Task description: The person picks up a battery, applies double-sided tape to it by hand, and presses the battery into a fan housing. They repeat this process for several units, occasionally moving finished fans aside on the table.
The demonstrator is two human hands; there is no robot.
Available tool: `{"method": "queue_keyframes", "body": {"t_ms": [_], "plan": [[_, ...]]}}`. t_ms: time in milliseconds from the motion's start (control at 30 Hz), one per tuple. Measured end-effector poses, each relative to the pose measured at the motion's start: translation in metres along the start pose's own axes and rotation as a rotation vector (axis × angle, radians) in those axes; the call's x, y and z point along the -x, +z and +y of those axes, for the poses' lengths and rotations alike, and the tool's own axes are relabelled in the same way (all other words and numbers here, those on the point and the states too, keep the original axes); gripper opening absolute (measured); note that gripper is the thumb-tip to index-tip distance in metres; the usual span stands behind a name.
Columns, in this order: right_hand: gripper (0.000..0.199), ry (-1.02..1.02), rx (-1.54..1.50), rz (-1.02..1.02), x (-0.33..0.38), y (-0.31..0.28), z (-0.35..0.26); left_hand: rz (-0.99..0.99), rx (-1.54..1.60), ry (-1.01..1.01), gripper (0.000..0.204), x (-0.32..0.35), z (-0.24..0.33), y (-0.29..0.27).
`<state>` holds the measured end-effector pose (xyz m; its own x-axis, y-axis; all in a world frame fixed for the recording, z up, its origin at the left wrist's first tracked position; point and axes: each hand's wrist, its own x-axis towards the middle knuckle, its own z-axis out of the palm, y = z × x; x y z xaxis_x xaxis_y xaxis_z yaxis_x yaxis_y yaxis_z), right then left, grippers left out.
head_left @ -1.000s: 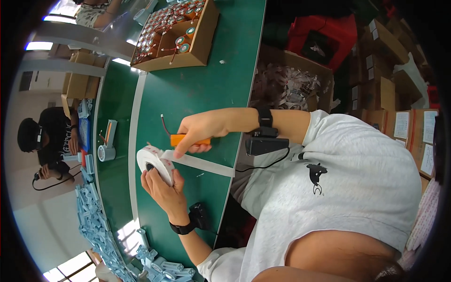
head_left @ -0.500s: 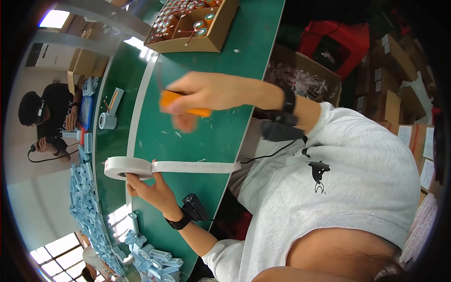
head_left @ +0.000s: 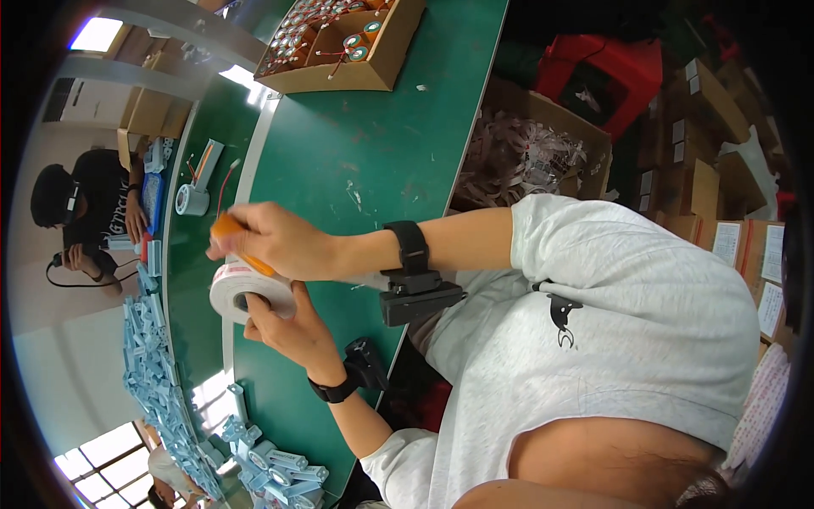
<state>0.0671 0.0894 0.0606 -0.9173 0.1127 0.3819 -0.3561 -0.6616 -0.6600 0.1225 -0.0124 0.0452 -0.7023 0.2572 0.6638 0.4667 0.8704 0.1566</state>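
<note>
My left hand (head_left: 292,333) is closed round a wide roll of white tape (head_left: 225,297), with fingers in its core. My right hand (head_left: 275,239) grips an orange battery (head_left: 229,227), held against the top edge of the roll. From the battery a thin red lead (head_left: 226,182) rises to a small white connector. Fingers hide part of the battery, and I cannot make out whether tape is stuck to it.
A cardboard box (head_left: 339,81) of wired batteries stands on the green table (head_left: 365,153). Pale blue plastic parts (head_left: 275,471) lie in heaps. A carton of tape scraps (head_left: 526,153) and a red stool (head_left: 632,72) are beside the table. Across sits another person (head_left: 106,195).
My right hand has come down and left with the battery, reaching the tape roll. The strip of tape stretched toward my body is no longer visible. The roll has tilted in my left hand.
</note>
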Motion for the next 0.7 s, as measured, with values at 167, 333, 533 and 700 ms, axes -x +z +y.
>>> {"method": "queue_keyframes", "body": {"t_ms": [167, 333, 533, 700], "plan": [[0.019, 0.246, -0.313, 0.156, -0.018, 0.007, -0.018, 0.003, 0.089, -0.076, 0.044, 0.007, 0.008, -0.005], [0.019, -0.043, -0.416, 0.171, 0.061, -0.098, -0.091, -0.311, 0.262, 0.091, 0.043, 0.007, 0.04, -0.02], [0.032, -0.045, -0.785, -0.404, -0.04, -0.09, -0.104, -0.453, 0.49, 0.028, 0.022, -0.015, -0.015, 0.007], [0.036, -0.182, -0.23, -0.25, -0.053, -0.103, -0.085, -0.097, -0.227, 0.086, 0.044, -0.041, -0.112, -0.051]]}}
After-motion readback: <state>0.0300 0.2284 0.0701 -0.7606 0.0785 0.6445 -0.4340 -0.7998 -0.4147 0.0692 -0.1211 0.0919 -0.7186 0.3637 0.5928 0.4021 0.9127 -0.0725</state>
